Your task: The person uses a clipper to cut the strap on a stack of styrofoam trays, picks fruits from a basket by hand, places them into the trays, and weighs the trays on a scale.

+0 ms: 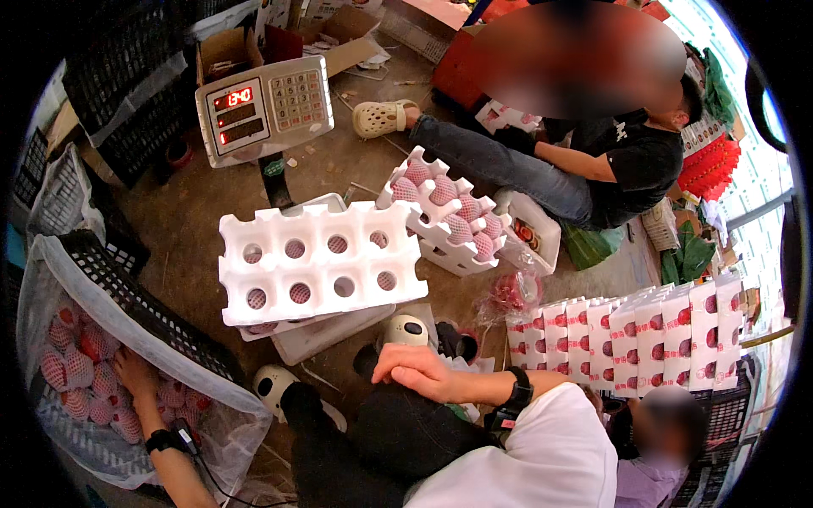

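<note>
My left hand (135, 376) reaches into a crate lined with white sheeting (222, 406), onto red fruits in pink foam nets (79, 368); whether its fingers hold one is unclear. Over my knee rests my right hand (416, 371), loosely curled, with no object visible in it. In front of me a white foam tray (321, 254) with round holes lies on a platform scale (336, 333); netted fruit shows through most holes. The scale's display (239, 97) glows red. Behind the tray on the right, another foam tray (438, 238) holds several netted fruits.
Opposite sits a person in a black top (645, 168), one leg stretched towards the scale. Stacked white printed cartons (641, 336) stand on the right, with another person (654, 470) behind them. Black plastic crates (127, 95) are piled at the left; clear plastic wrapping (517, 292) lies near the cartons.
</note>
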Motion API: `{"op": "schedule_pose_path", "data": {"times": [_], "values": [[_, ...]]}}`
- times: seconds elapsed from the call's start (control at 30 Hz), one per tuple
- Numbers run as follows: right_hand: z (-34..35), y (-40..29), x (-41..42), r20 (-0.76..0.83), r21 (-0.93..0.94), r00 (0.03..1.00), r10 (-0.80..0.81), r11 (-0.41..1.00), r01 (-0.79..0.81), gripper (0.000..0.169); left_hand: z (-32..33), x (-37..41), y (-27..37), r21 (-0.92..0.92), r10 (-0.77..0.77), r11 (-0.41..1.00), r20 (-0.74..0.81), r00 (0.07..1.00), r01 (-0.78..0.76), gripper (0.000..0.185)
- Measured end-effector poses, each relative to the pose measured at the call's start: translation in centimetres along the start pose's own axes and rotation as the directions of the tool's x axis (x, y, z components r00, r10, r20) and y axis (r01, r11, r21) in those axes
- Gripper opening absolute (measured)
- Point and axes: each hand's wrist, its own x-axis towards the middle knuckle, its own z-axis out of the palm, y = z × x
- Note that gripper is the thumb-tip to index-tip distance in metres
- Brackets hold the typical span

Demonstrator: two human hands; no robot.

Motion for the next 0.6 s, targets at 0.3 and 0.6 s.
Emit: {"op": "schedule_pose_path", "data": {"times": [0.3,0.6], "values": [[-0.4,0.4,-1.5,-0.089,0.083,0.996,-0.008,0.996,0.016,0.025,-4.9,-2.1,3.4,-0.156,-0.042,0.986,0.155,0.987,0.067,0.082],[-0.2,0.7,-1.6,-0.063,0.114,0.998,-0.028,0.993,0.035,0.028,2.2,0.0,1.1,-0.407,-0.017,0.911,-0.184,0.983,-0.061,0.081]]}}
